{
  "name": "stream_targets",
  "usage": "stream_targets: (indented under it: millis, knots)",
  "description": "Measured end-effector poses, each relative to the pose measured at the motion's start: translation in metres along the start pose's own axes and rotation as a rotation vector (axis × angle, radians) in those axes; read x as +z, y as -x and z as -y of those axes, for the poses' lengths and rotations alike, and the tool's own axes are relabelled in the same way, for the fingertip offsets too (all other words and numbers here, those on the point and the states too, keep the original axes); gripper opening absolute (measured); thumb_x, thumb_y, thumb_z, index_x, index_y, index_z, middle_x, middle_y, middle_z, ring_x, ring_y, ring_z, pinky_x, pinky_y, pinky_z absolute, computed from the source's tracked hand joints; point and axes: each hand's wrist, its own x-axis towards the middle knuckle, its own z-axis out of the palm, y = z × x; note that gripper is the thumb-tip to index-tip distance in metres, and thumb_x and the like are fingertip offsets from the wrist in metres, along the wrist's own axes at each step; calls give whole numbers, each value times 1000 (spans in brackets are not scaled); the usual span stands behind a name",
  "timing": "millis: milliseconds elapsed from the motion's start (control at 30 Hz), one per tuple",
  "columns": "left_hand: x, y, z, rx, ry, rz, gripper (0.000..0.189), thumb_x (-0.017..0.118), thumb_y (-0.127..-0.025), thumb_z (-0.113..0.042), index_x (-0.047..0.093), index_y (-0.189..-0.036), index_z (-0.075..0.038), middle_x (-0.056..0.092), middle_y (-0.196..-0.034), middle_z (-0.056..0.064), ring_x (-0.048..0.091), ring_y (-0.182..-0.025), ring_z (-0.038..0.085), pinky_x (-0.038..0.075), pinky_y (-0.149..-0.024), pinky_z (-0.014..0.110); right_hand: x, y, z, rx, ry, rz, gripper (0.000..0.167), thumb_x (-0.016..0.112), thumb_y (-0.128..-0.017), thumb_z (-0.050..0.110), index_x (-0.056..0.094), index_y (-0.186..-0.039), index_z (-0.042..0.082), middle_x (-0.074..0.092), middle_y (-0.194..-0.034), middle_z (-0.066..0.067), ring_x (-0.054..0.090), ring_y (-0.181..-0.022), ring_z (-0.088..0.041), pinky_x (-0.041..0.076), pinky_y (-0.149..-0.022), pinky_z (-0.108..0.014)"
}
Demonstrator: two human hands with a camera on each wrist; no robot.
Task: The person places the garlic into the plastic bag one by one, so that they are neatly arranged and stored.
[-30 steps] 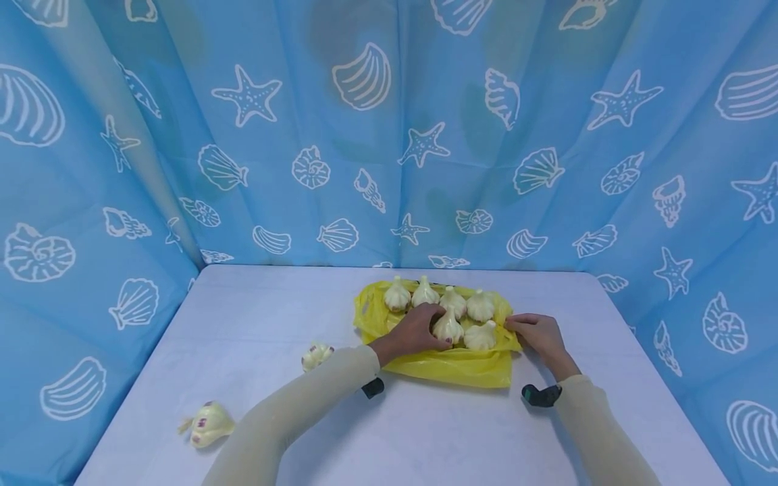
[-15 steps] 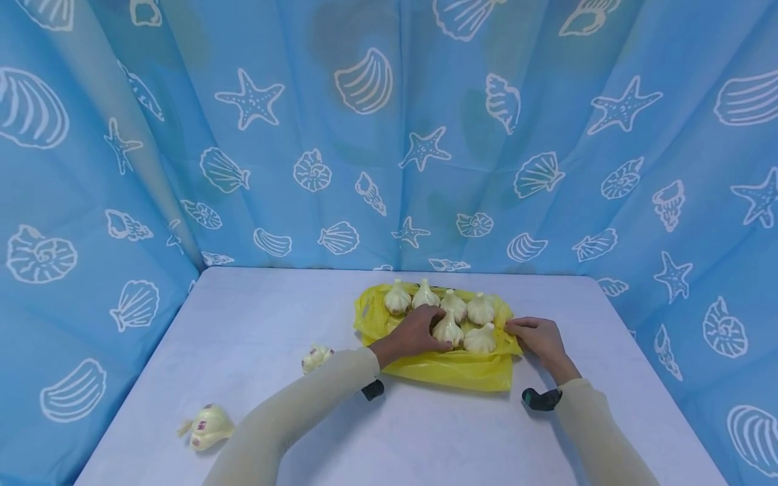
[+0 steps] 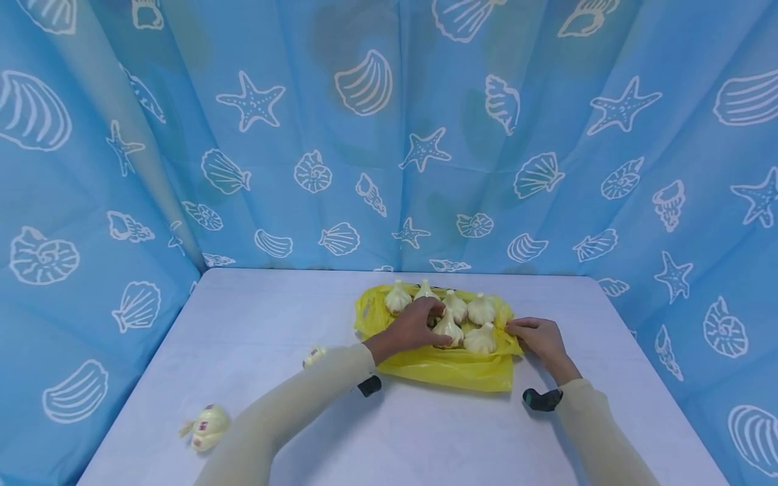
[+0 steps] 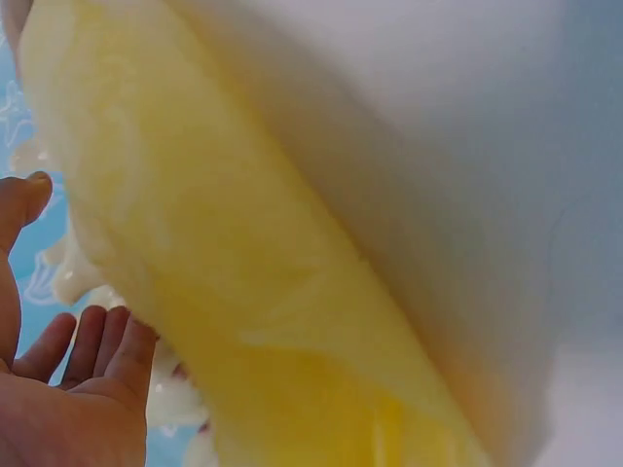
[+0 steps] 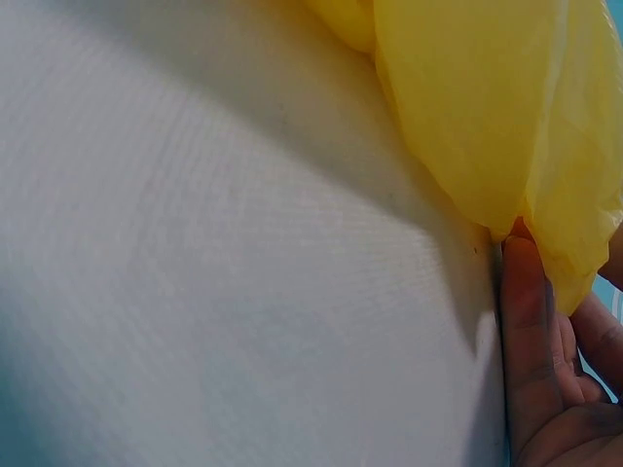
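Note:
Several white garlic bulbs (image 3: 480, 309) sit in and on a yellow plastic bag (image 3: 450, 375) toward the back of the table. My left hand (image 3: 410, 328) is over the bag's near side, thumb and fingers spread beside a front garlic bulb (image 3: 448, 331). In the left wrist view that hand (image 4: 83, 389) shows its fingers apart with nothing gripped between them. At the bag's right end my right hand (image 3: 538, 341) pinches the yellow edge. The right wrist view shows this bag edge (image 5: 555, 243) between thumb and fingers.
Two more garlic bulbs lie on the white table (image 3: 437, 439) at left: one bulb (image 3: 209, 426) near the front, another bulb (image 3: 313, 356) partly hidden by the left sleeve. A blue shell-patterned curtain (image 3: 389, 135) encloses the back and sides.
My left hand has loosened from the front garlic bulb and shifted slightly left, its fingers spreading. The right hand keeps its hold on the bag.

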Motion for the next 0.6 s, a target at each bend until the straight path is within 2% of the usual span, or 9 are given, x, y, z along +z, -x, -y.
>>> stream_targets:
  millis: [267, 467, 600]
  knots:
    - [-18, 5, -8, 27, 15, -33, 66, 79, -83, -29, 50, -135, -2, 55, -128, 12, 56, -117, 24, 49, -93, 29, 1, 3, 2, 7, 16, 3, 50, 69, -90, 38, 64, -122, -1, 55, -130, -22, 53, -109, -33, 49, -95, -41]
    - [-40, 15, -11, 52, 42, -59, 64, 79, -84, -25, 50, -135, -1, 53, -130, 17, 54, -118, 30, 48, -97, 39, 1, 4, 3, -4, 22, 19, 51, 68, -90, 39, 64, -122, -1, 55, -130, -23, 53, -109, -33, 51, -92, -38]
    - [-56, 23, -12, 27, 37, -77, 64, 80, -83, -24, 50, -135, -2, 53, -129, 15, 54, -117, 29, 48, -98, 38, 1, 3, 3, 1, 21, 18, 51, 69, -90, 39, 64, -122, 0, 55, -130, -23, 53, -108, -32, 51, -92, -38]
